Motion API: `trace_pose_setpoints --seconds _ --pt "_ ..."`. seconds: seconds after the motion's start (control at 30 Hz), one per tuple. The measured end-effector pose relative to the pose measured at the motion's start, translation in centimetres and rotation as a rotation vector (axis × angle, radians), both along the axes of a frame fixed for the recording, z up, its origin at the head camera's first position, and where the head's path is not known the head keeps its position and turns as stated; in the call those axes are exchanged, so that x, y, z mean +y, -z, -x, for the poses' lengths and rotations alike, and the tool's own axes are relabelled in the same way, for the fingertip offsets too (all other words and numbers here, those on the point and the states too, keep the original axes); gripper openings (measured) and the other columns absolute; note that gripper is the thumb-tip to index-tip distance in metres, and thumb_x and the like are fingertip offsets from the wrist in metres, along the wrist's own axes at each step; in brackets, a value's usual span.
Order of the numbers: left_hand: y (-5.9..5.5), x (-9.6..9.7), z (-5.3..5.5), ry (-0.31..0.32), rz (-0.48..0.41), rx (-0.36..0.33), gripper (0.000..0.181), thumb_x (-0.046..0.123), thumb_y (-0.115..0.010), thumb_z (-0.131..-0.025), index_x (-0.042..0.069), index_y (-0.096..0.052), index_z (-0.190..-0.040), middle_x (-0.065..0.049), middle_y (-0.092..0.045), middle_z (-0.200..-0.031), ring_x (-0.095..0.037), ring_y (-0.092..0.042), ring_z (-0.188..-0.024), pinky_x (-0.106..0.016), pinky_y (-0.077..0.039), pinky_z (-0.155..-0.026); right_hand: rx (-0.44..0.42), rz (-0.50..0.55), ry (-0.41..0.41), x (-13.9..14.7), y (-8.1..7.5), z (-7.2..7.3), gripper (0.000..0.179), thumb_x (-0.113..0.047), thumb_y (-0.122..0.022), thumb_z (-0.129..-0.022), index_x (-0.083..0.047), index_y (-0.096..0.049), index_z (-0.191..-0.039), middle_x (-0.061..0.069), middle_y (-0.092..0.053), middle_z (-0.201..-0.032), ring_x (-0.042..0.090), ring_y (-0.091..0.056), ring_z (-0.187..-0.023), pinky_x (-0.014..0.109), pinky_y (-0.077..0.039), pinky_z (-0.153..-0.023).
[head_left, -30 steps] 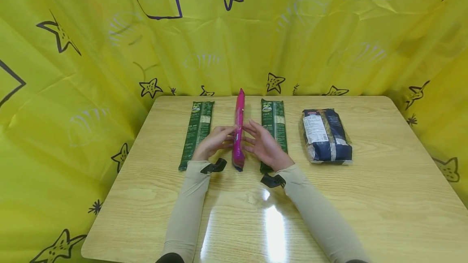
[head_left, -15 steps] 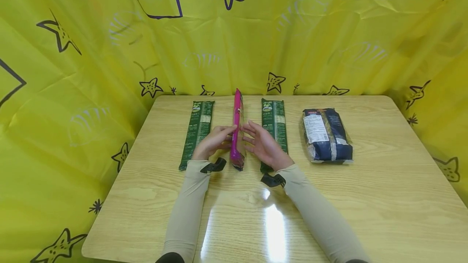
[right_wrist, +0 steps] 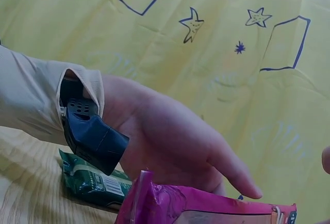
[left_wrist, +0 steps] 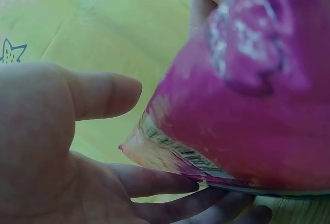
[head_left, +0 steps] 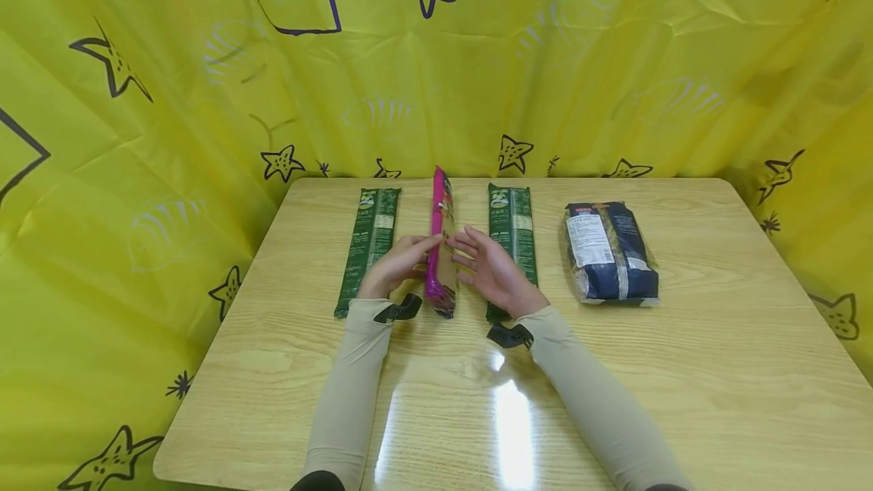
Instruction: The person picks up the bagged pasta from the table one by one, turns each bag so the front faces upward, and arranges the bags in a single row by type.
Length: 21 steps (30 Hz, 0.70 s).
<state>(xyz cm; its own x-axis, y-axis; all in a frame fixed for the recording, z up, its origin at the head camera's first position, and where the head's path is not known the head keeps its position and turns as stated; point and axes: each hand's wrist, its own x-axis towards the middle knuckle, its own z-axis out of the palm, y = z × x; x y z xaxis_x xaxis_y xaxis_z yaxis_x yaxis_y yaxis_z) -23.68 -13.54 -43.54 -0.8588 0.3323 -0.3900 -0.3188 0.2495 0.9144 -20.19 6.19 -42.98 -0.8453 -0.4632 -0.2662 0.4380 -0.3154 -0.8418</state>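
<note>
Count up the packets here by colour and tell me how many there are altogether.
Green packets: 2
Pink packet: 1
Dark blue packet: 1
Total: 4

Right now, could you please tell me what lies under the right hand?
A green packet: its far part and near end show, but the right hand covers some of it between.
</note>
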Motion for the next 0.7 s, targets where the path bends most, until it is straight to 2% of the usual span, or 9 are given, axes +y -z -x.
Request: trace_pose_setpoints --seconds 0.07,0.23,0.47,0.7 --pt "-0.04 -0.02 0.0 0.004 0.014 0.002 0.051 0.039 -0.045 -0.11 -0.001 -0.058 -0.139 -0.005 -0.068 -0.11 -0.019 -0.065 -0.106 -0.048 -0.054 -0.106 -0.005 0.003 0.0 0.02 0.01 0.01 0.068 -0.044 -0.031 -0.112 -0.003 -0.013 -0.164 0.015 -0.017 -0.173 0.037 -0.011 -0.161 0.057 -0.01 -0.132" --pt "-0.09 -0.08 0.0 0.007 0.042 0.0 0.053 0.041 -0.045 -0.11 0.0 -0.057 -0.141 -0.011 -0.07 -0.121 -0.023 -0.066 -0.112 -0.053 -0.05 -0.111 -0.029 0.022 0.011 0.1 0.08 0.07 0.071 -0.044 -0.031 -0.112 -0.004 -0.008 -0.165 0.017 -0.011 -0.174 0.038 -0.007 -0.162 0.057 -0.01 -0.132" --pt "-0.13 -0.23 -0.05 0.016 0.057 -0.008 0.057 0.044 -0.044 -0.11 0.001 -0.053 -0.146 -0.02 -0.067 -0.132 -0.028 -0.067 -0.117 -0.053 -0.052 -0.11 -0.066 0.02 0.027 0.06 0.17 0.22 0.072 -0.044 -0.033 -0.112 -0.006 -0.006 -0.166 0.018 -0.007 -0.174 0.041 -0.004 -0.162 0.059 -0.012 -0.132" --pt "-0.12 -0.35 -0.09 0.015 0.059 -0.006 0.059 0.044 -0.043 -0.11 0.001 -0.05 -0.149 -0.023 -0.067 -0.133 -0.031 -0.068 -0.118 -0.05 -0.056 -0.104 -0.092 0.016 0.041 0.02 0.24 0.29 0.072 -0.043 -0.034 -0.112 -0.007 -0.005 -0.166 0.019 -0.005 -0.174 0.041 -0.004 -0.162 0.061 -0.013 -0.131"
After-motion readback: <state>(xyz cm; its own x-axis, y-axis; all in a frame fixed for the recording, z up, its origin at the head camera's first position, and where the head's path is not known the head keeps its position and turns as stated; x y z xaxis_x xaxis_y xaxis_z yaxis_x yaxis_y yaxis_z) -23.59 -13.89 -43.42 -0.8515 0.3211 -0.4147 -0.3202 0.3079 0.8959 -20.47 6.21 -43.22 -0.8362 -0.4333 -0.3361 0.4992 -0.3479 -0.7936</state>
